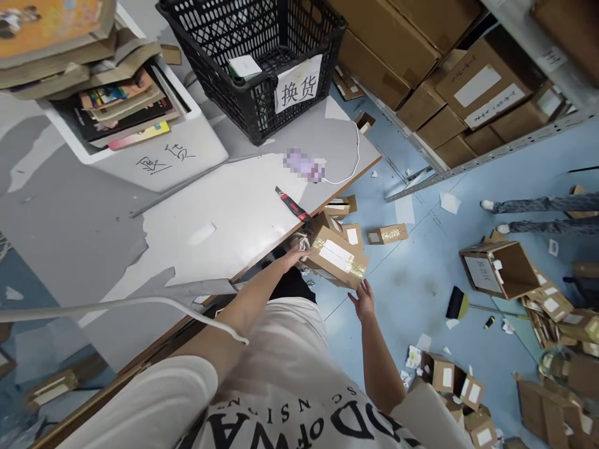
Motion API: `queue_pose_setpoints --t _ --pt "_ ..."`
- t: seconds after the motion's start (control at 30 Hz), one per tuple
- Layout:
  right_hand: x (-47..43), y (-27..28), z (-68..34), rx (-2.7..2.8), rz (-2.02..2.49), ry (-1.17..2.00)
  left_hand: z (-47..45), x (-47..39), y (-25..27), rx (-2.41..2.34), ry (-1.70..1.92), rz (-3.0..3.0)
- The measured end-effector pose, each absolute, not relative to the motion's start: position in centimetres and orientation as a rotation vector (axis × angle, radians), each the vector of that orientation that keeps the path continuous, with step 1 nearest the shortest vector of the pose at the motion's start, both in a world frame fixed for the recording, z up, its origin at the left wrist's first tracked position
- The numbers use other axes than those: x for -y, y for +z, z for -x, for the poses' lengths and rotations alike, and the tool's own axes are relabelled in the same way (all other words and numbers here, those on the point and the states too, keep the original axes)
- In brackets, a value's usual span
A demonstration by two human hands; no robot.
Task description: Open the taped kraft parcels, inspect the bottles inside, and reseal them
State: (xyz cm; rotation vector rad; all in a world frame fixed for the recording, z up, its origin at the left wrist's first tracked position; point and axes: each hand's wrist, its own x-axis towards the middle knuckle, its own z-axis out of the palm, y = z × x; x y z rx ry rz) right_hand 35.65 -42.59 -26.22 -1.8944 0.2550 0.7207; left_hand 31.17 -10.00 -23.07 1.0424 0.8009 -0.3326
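A taped cardboard box (pixel 337 257) with a white label is tilted just off the table's front edge, above the floor. My left hand (pixel 294 255) is closed on the box's left end; some fingers are hidden. Crumpled white material (pixel 303 245) shows beside that hand. My right hand (pixel 364 302) is at the box's lower right corner, thumb and fingers apart; whether it presses on the cardboard is hard to see. On the table, a red and black utility knife (pixel 292 204) lies near the edge.
A black plastic crate (pixel 255 103) and a white bin (pixel 154 159) of books stand on the table (pixel 224 212). Shelving with cartons (pixel 486 81) is at upper right. Boxes, scraps and a broom (pixel 457 304) lie on the floor. Another person's legs (pixel 543 215) show at right.
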Motion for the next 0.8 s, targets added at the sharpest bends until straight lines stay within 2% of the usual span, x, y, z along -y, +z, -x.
queue_pose_setpoints --t 0.2,0.4,0.63,0.8 --pt "38.1 -26.3 -38.3 -0.220 1.867 0.696 -30.3 8.7 -21.0 -0.885 -0.360 -1.157" --pt "26.4 -24.2 -41.3 0.052 1.658 0.704 -27.7 4.8 -19.4 -0.885 -0.228 -1.121" --pt "12.9 -20.3 -43.3 0.600 1.487 0.871 -20.1 0.2 -18.0 -1.096 0.266 -0.934" --pt "4.5 -19.4 -41.5 0.826 1.444 1.046 -12.3 0.9 -16.0 -1.289 0.736 -0.756"
